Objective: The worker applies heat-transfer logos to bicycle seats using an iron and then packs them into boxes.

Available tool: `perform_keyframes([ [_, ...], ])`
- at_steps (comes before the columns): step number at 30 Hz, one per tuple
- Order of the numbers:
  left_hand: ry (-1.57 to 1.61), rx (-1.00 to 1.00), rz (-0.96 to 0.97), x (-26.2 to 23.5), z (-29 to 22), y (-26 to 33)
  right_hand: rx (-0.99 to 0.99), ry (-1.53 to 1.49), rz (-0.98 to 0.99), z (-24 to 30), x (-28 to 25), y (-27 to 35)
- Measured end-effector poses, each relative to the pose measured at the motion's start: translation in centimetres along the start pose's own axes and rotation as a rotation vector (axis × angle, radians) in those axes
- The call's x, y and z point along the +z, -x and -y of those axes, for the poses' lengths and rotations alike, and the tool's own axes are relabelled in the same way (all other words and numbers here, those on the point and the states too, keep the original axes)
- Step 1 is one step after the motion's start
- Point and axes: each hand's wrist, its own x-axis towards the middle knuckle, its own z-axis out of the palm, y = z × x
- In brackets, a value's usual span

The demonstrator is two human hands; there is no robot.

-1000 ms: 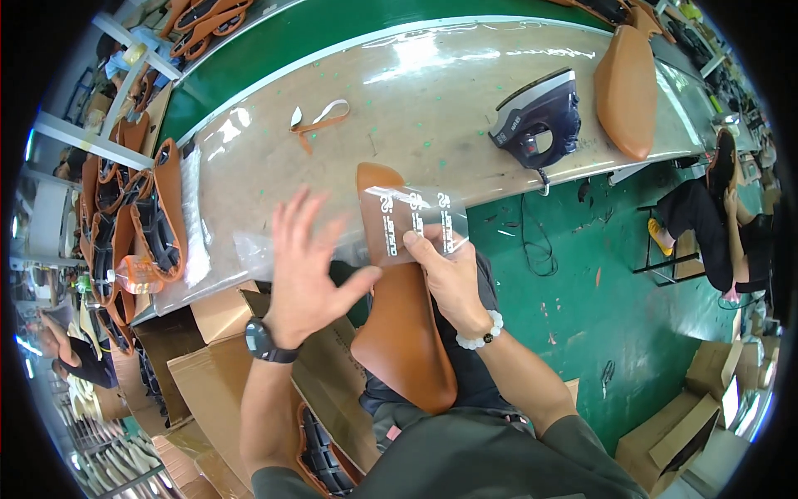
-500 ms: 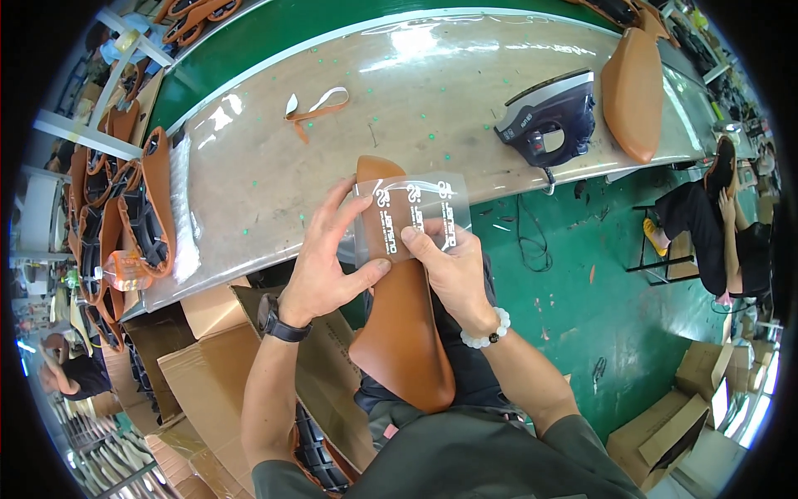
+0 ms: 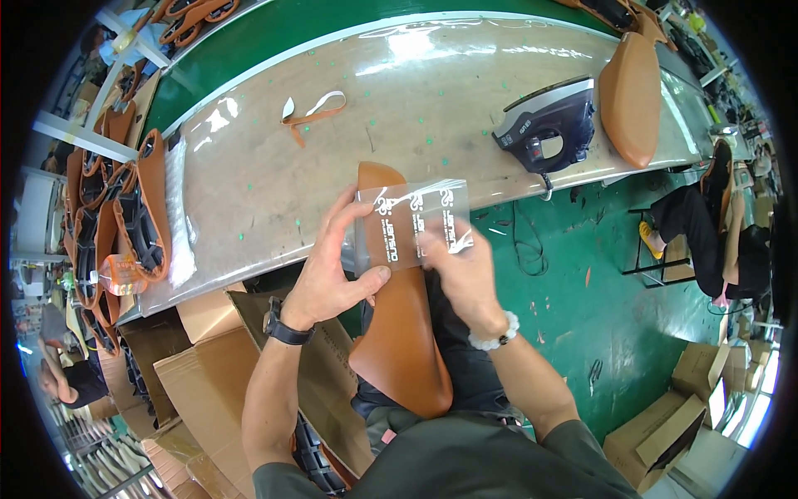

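Observation:
A long brown leather-look seat [image 3: 401, 337] stands upright in front of me, its narrow end against the table edge and its wide end at my lap. Across its upper part lies a clear plastic film [image 3: 399, 237] with white print. My left hand [image 3: 328, 270] is closed on the film's left side, with thumb and fingers pressing it to the seat. At the film's right edge is my right hand [image 3: 467, 279], blurred by motion. Its thumb lies over the film and its fingers curl in, partly hidden. Wrinkles run through the film near that hand.
A dark iron [image 3: 550, 125] and another brown seat [image 3: 630, 100] lie on the film-covered table [image 3: 274, 200], with a brown-white strip [image 3: 316, 112]. Seats [image 3: 145, 208] and an orange bottle [image 3: 123, 274] are at left. Cardboard boxes [image 3: 208, 374] stand below; a seated person [image 3: 706, 224] is at right.
My right hand has slid slightly right and down along the film, and its thumb has left the film's middle. The left hand keeps its hold on the film.

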Motion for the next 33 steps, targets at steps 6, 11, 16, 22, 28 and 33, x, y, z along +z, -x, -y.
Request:
perform_keyframes([
  [6,-0.055,0.04,0.033,-0.2,-0.3,-0.4,-0.698,0.631,-0.804,1.4,-10.5,-9.6],
  [11,-0.049,0.073,0.007,0.0,0.0,-0.2,-0.435,0.594,-0.49,2.2,-15.5,-14.1],
  [16,-0.102,0.06,-0.013,0.0,0.3,-0.1,-0.565,0.486,-0.415,5.1,-13.6,-13.4],
  [22,-0.166,0.08,-0.031,0.2,0.8,-0.3,-0.78,1.353,-0.041,15.5,-9.2,-3.9],
  [28,-0.167,0.079,-0.045,0.4,0.4,-0.4,-1.119,1.769,0.62,18.2,-3.3,-0.3],
  [33,-0.16,0.094,-0.078,0.6,0.1,-0.6,-1.156,1.772,0.676,17.4,-2.3,-0.6],
])
